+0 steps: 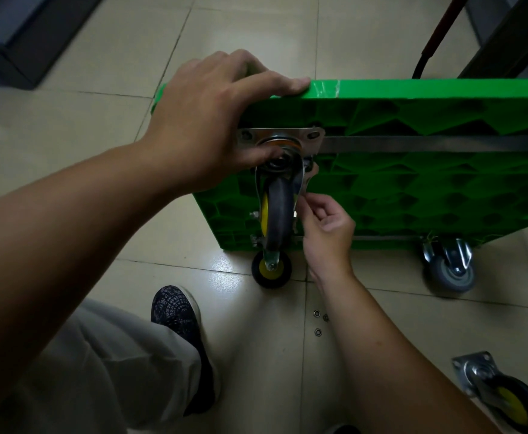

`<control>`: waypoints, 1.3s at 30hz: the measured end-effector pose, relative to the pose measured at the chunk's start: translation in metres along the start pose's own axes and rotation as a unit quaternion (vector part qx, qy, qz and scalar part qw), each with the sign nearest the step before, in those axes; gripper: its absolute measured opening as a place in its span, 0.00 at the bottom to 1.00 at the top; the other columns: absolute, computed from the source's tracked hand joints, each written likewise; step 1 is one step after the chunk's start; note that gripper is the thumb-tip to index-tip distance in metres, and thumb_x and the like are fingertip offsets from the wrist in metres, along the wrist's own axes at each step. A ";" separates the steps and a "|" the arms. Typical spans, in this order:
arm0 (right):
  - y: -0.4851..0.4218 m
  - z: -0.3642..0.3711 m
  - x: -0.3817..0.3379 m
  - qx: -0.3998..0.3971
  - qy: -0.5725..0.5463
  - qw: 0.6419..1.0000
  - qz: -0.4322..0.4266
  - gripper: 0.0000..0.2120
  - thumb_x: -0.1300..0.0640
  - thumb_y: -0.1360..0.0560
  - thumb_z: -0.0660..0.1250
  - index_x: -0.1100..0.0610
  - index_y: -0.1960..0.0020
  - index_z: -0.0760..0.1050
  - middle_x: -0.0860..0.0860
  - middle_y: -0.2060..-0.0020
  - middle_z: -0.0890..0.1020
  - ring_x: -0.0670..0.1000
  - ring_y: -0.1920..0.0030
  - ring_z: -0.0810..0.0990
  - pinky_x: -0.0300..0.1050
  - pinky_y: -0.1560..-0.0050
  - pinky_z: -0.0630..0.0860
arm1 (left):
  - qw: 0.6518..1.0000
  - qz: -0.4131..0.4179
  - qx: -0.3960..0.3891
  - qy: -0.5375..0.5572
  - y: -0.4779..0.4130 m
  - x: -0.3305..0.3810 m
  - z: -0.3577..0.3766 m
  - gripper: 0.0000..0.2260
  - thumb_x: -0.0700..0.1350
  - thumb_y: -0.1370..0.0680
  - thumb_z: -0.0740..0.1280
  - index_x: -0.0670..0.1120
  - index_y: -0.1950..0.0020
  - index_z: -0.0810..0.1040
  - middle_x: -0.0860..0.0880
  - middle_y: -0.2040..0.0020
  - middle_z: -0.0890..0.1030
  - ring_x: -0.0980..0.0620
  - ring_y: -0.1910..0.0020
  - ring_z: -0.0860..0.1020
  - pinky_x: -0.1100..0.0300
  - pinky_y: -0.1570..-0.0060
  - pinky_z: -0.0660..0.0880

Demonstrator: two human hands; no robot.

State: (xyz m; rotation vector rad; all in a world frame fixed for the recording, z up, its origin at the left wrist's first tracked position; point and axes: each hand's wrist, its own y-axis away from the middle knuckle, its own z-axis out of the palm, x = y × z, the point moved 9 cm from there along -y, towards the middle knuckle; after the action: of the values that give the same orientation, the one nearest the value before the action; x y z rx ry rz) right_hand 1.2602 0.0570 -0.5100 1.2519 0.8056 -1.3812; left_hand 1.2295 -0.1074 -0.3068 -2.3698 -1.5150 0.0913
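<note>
- Head view looks down on a floor of pale, glossy beige tiles [256,42] with thin dark grout lines; a patch of glare lies near the middle.
- Room: a dark cabinet base [21,36] stands at the upper left. A dark frame and a red-and-black bar [435,42] rise at the upper right, behind the work.
- Green platform [428,183] stands on its long edge on the tiles, ribbed underside facing the camera. A metal strip [428,144] crosses that underside, and clear tape [325,87] wraps the top rim.
- Caster [278,208], black tyre on a yellow hub, sits at the platform's upper left corner with its mounting plate [280,136] against the underside.
- Left hand [200,120]: fingers curled over the top rim of the platform, thumb pressed against the caster's swivel head.
- Right hand [325,227]: fingertips pinch a small flat metal tool [307,183] just beside the caster's fork; its kind cannot be told.
- Two mounted casters rest on the floor: a yellow-hubbed one [271,269] and a grey one [450,264].
- Loose caster [500,393] lies on the tiles at lower right; three small nuts [317,322] lie near the right forearm.
- Patterned dark shoe [178,311] and a light trouser leg occupy the lower left.
- Writing: any marking on the casters or platform is too dim to read.
</note>
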 end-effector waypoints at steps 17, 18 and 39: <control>-0.009 -0.019 -0.141 -0.023 0.556 0.783 -0.277 0.05 0.52 0.25 0.74 0.51 0.50 0.84 0.48 0.54 0.85 0.45 0.55 0.68 0.45 0.51 0.66 | 1.000 0.006 -0.008 0.010 0.002 0.002 -0.002 0.31 0.62 0.28 0.65 0.59 0.25 0.70 0.44 0.37 0.77 0.42 0.42 0.74 0.53 0.49 0.63; -0.010 -0.027 -0.131 -0.026 0.518 0.812 -0.267 0.04 0.53 0.25 0.75 0.51 0.50 0.84 0.47 0.56 0.85 0.46 0.55 0.74 0.46 0.50 0.70 | 1.000 0.007 -0.009 0.012 0.002 0.003 -0.002 0.31 0.62 0.28 0.65 0.60 0.25 0.70 0.44 0.37 0.77 0.42 0.42 0.74 0.53 0.49 0.64; 0.003 0.003 -0.013 -0.027 0.037 0.999 -0.028 0.05 0.70 0.24 0.70 0.62 0.51 0.79 0.52 0.60 0.83 0.42 0.59 0.83 0.34 0.56 0.77 | 1.000 -0.006 0.006 0.007 -0.001 0.000 -0.003 0.31 0.61 0.27 0.66 0.59 0.24 0.69 0.45 0.35 0.76 0.43 0.41 0.73 0.55 0.50 0.60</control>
State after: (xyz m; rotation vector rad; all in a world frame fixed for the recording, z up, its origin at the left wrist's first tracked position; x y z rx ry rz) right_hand 1.2607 0.0571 -0.4961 1.2529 0.9286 -1.3565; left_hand 1.2296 -0.1078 -0.3042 -2.3476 -1.5170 0.0816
